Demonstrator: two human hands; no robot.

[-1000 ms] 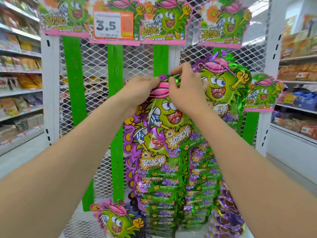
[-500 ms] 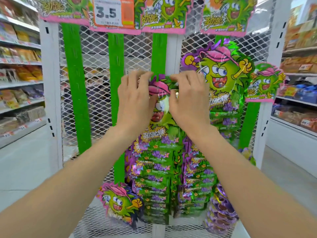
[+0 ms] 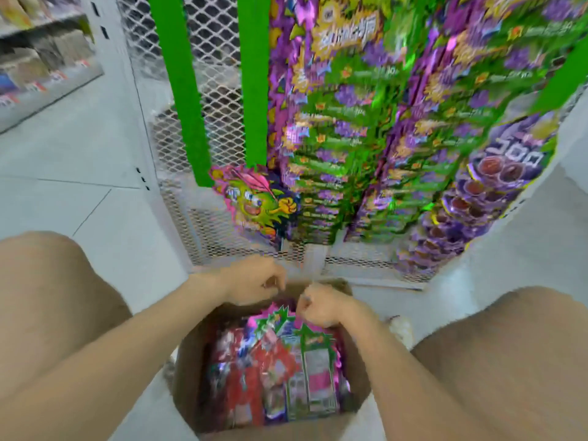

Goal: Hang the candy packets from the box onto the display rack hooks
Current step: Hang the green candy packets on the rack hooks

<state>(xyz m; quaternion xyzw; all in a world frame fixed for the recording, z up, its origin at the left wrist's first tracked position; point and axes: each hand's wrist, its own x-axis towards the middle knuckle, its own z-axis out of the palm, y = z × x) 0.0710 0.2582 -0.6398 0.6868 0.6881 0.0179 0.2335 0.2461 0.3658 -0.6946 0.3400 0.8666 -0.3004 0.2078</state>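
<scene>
A brown cardboard box (image 3: 186,361) stands on the floor between my knees. It is full of candy packets (image 3: 286,370) in red, pink and green wrappers. My left hand (image 3: 254,283) hovers over the box's far rim with loosely curled fingers and nothing visible in it. My right hand (image 3: 324,305) is curled just above the packet tops; blur hides whether it pinches one. Above hangs the white mesh display rack (image 3: 216,58), with long green and purple packet strips (image 3: 350,138) on its hooks.
Green vertical bands (image 3: 181,90) run down the rack mesh. A cartoon header card (image 3: 254,202) hangs low on the rack, and a purple candy strip (image 3: 477,202) hangs at its right. My bare knees (image 3: 47,297) flank the box. Store shelving (image 3: 41,58) stands far left.
Both hands have let go of the packet strip on the rack hook and dropped to the box. My view has swung down from the rack's top to the floor.
</scene>
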